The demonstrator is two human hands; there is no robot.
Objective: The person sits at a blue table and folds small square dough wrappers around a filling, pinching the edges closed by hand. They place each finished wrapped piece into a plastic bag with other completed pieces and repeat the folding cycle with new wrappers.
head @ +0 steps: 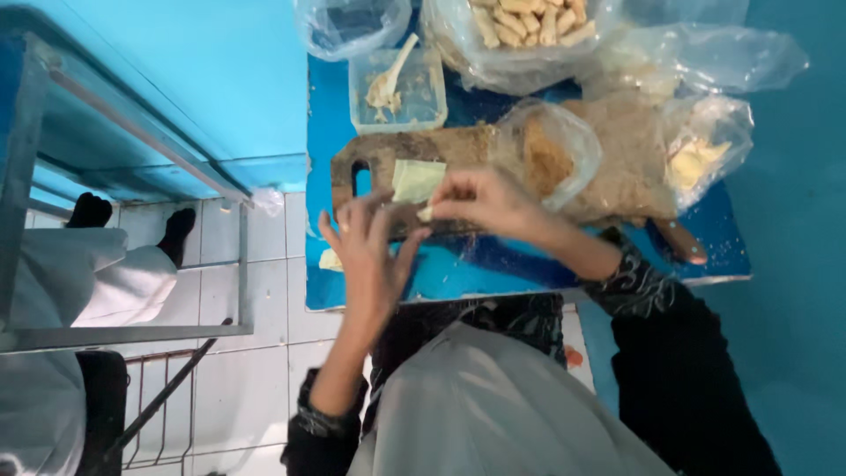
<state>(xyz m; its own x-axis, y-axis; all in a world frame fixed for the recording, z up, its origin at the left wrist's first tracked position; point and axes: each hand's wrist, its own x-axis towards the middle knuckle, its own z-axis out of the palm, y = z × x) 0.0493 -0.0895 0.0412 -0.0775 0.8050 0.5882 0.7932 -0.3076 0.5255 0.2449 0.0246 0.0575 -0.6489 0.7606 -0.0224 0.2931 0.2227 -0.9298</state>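
1. The left hand (370, 251) is spread wide, fingers fanned and palm turned up, hovering over the near edge of the wooden board (388, 154); it holds nothing that can be seen.
2. The right hand (480, 198) is narrowed to a pinch, thumb and fingertips closed on a small pale lump of filling (426, 213), just beside the left hand's fingertips.
3. A thin pale wrapper sheet (416, 179) lies flat on the board, just beyond both hands, on the blue worktop (493, 269).
4. The lump looks soft and light, likely sticky; a gentle fingertip pinch suits it, since squeezing would probably smear it.
5. The sheet seems limp and easy to tear; lifting by an edge or corner with dry fingers appears safest.
6. Nearby: a clear tub with a spoon (397, 88), a bag of breadcrumbs (551, 154) touching the board's far end, and a bag of pale rolled pieces (529, 26) behind.
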